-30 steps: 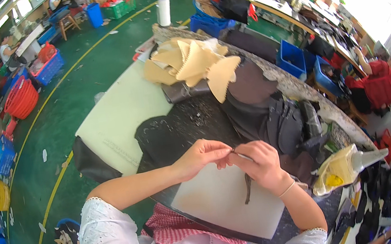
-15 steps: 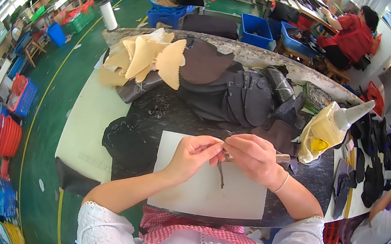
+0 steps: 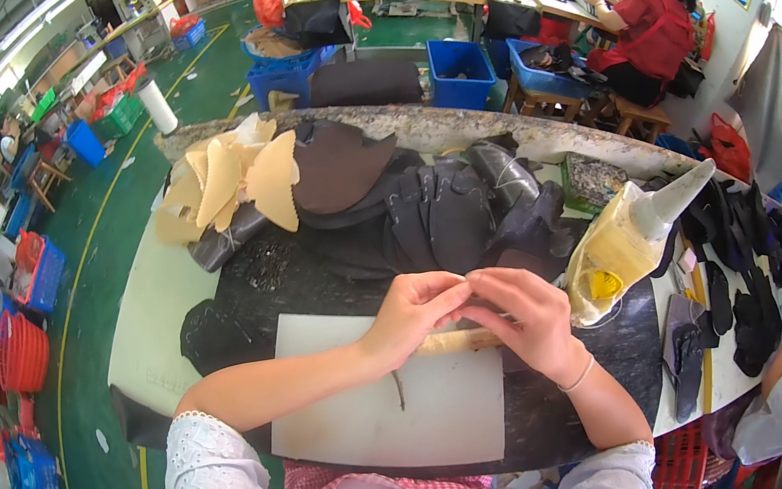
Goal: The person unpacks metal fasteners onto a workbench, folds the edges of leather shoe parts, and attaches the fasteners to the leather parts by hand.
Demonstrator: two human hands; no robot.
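Observation:
My left hand [image 3: 414, 314] and my right hand [image 3: 527, 317] meet fingertip to fingertip above a white board [image 3: 388, 427]. Both are closed in a pinch; whatever lies between the fingertips is too small or hidden to name. Under them, partly covered by the right hand, is a pale wooden rod [image 3: 451, 342] like a tool handle. A thin dark strip [image 3: 400, 391] lies on the board just left of it. To the right of my right hand a yellowish plastic bottle with a cone nozzle [image 3: 619, 246] leans tilted on the black work surface.
Beyond my hands lie stacked dark leather pieces [image 3: 452, 215], a brown piece [image 3: 339, 163] and cream zigzag-edged pieces [image 3: 245, 180]. A black stitched piece [image 3: 220, 336] is at left. Dark cut parts [image 3: 751, 322] cover the right side. A person in red [image 3: 647, 29] sits at a far table.
The view has shifted, so the table and its contents appear farther left. My hands stay pinched together, now beyond the strip and higher over the board, with more of the wooden rod showing.

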